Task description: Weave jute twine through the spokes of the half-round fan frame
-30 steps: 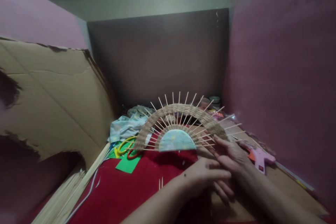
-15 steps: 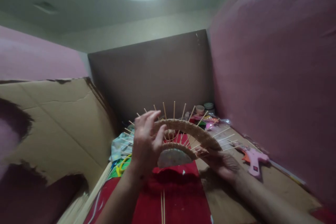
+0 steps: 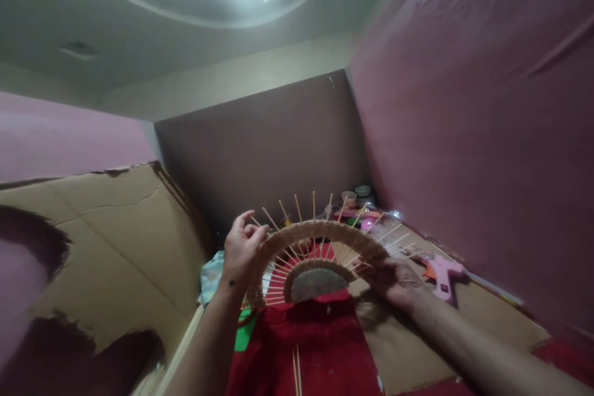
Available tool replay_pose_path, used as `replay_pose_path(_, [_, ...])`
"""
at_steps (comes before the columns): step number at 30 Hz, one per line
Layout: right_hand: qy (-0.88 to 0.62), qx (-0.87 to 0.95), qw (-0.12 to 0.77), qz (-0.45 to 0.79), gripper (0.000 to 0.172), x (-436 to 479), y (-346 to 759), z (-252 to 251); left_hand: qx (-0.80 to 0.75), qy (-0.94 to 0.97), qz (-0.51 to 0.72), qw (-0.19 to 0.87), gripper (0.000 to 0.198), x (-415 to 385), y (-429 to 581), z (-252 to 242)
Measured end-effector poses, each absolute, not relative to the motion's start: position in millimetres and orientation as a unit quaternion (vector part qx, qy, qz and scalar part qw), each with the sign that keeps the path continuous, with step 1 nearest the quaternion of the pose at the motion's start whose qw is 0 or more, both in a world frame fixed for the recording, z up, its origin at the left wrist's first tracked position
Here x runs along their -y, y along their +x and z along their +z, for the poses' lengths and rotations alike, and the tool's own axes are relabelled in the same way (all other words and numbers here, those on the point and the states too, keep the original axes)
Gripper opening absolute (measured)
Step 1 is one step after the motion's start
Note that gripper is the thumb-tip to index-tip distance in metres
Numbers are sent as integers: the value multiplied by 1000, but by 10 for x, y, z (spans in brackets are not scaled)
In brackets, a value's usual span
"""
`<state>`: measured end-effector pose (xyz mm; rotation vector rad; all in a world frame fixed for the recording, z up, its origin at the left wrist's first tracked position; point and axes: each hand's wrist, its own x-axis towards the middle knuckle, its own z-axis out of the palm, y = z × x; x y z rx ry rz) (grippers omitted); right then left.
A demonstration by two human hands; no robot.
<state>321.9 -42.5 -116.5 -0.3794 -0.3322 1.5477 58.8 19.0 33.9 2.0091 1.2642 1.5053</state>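
Note:
A half-round woven piece [image 3: 315, 232] is held up before me, with an outer woven band, a smaller inner woven band and thin sticks radiating through both. A grey half-disc [image 3: 320, 284] fills its middle. My right hand [image 3: 396, 279] grips the right end of the outer band, with the thumb side toward the inner band. At the upper left of the band, my left hand [image 3: 244, 244] has its thumb and index finger closed around a thin stick [image 3: 256, 221] that juts out from the edge. The palm of that hand covers part of the band.
A pink glue gun [image 3: 443, 275] lies to the right on the cardboard [image 3: 394, 346]. Two loose sticks [image 3: 297, 371] rest on the red surface [image 3: 334, 346]. Jars [image 3: 363, 193] and plastic packets stand at the back. A torn cardboard sheet [image 3: 125, 235] leans on the left.
My left hand has moved left and lower along the woven piece, and its spread fingers have closed at a stick. My right hand keeps its grip. The view has tilted up.

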Motion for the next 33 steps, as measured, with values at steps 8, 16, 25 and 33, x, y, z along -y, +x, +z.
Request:
replay_pose_path(8, [-169,103,711,674,24,428,3207,-1120,-435,628,618,187,25,-205,664,445])
replay_pose_path(16, [-252,100,659,702,10,533,3146,-1016,-482,629,590,153,24,95,604,647])
replay_pose_path(25, [-292,216,459,811,23,763,3118,-909,-501,636,571,135,25,168,439,554])
replay_pose_path(33, [-446,456,709,302,10,697,2920,-479,-508,659,541,121,24,256,385,474])
